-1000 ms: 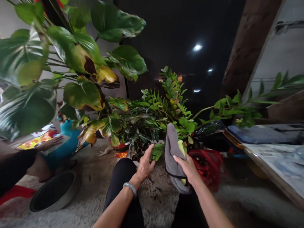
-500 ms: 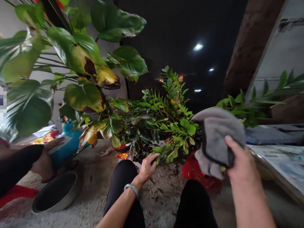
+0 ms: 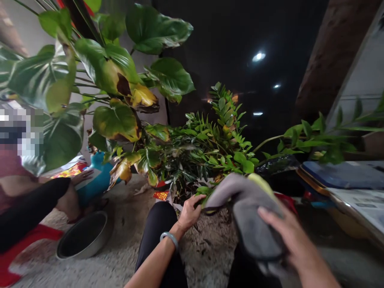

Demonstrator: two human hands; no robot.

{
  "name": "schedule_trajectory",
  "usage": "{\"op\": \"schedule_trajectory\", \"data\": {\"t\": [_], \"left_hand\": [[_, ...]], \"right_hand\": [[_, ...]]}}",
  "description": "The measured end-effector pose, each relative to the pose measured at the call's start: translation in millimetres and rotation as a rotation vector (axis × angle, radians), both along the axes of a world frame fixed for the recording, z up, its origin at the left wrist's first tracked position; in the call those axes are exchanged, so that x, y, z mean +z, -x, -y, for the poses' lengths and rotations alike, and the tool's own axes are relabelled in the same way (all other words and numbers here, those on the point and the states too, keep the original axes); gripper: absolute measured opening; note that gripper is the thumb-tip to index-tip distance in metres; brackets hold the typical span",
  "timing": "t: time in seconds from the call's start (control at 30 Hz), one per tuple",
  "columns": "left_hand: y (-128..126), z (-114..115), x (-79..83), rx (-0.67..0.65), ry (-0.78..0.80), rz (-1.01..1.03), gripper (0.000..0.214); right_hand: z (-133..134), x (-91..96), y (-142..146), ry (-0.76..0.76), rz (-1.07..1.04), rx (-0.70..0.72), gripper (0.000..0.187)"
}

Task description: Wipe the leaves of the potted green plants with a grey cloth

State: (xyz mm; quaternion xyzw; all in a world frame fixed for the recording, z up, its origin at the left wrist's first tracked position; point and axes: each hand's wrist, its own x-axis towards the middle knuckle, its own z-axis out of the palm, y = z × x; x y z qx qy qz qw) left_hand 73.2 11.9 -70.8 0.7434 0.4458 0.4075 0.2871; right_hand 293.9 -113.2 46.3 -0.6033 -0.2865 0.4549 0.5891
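I sit on the floor facing a bushy potted plant (image 3: 207, 148) with many small glossy leaves. My left hand (image 3: 191, 209), a pale bangle on its wrist, pinches a low leafy stem at the plant's base. My right hand (image 3: 289, 240) is closed on a grey cloth (image 3: 249, 216) with a yellow-green inner side. The cloth is draped over a low branch just right of my left hand. My black-trousered knees (image 3: 157, 228) frame the bottom of the view.
A tall plant (image 3: 99, 80) with big yellowing leaves overhangs the left. Beneath it are a teal pot (image 3: 96, 180), a metal basin (image 3: 85, 236) and another person's legs (image 3: 33, 208). Something red (image 3: 283, 200) sits behind the cloth. A low table (image 3: 354, 200) with papers stands right.
My right hand swung the cloth out to the right, then brought it back down over the low branch near my left hand. My left hand kept its grip on the stem.
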Motion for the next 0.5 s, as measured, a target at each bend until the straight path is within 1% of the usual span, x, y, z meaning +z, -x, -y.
{"op": "schedule_trajectory", "data": {"t": [0.07,0.1,0.13,0.17,0.2,0.23,0.3,0.37,0.4,0.43,0.47,0.5], "left_hand": [[-0.8,-0.4,0.3,-0.004,0.008,0.004,0.045],[-1.0,-0.7,0.6,-0.005,0.015,0.009,0.045],[-1.1,-1.0,0.8,-0.003,0.023,0.015,0.046],[-1.1,-1.2,1.1,0.0,0.029,0.02,0.046],[-1.0,-1.3,1.4,0.003,0.035,0.024,0.046],[-0.7,-1.3,1.8,0.005,0.04,0.024,0.046],[0.0,-1.1,2.7,-0.001,0.056,0.017,0.046],[0.8,-0.8,3.6,-0.029,0.076,0.011,0.049],[1.0,-0.7,3.8,-0.05,0.089,0.013,0.05],[1.0,-0.6,3.8,-0.067,0.101,0.017,0.05],[0.8,-0.5,3.6,-0.076,0.111,0.023,0.05],[0.4,-0.5,3.3,-0.072,0.117,0.029,0.05]], "right_hand": [[-31.8,19.3,-21.5,-0.193,0.019,-0.282,0.054],[-49.1,24.1,-28.0,-0.24,0.03,-0.339,0.054],[-64.3,24.9,-30.4,-0.263,0.054,-0.379,0.054],[-75.7,21.6,-28.5,-0.247,0.084,-0.361,0.052],[-82.0,14.8,-22.5,-0.203,0.117,-0.294,0.051],[-82.5,5.7,-13.1,-0.144,0.15,-0.2,0.048],[-67.6,-13.8,10.1,-0.039,0.184,0.044,0.044],[-41.0,-25.7,28.6,0.023,0.154,0.267,0.04],[-28.1,-26.3,32.8,0.036,0.123,0.323,0.041],[-18.1,-23.1,32.5,0.043,0.089,0.339,0.042],[-12.4,-16.5,27.8,0.039,0.058,0.313,0.044],[-11.7,-7.3,19.5,0.024,0.039,0.243,0.047]]}}
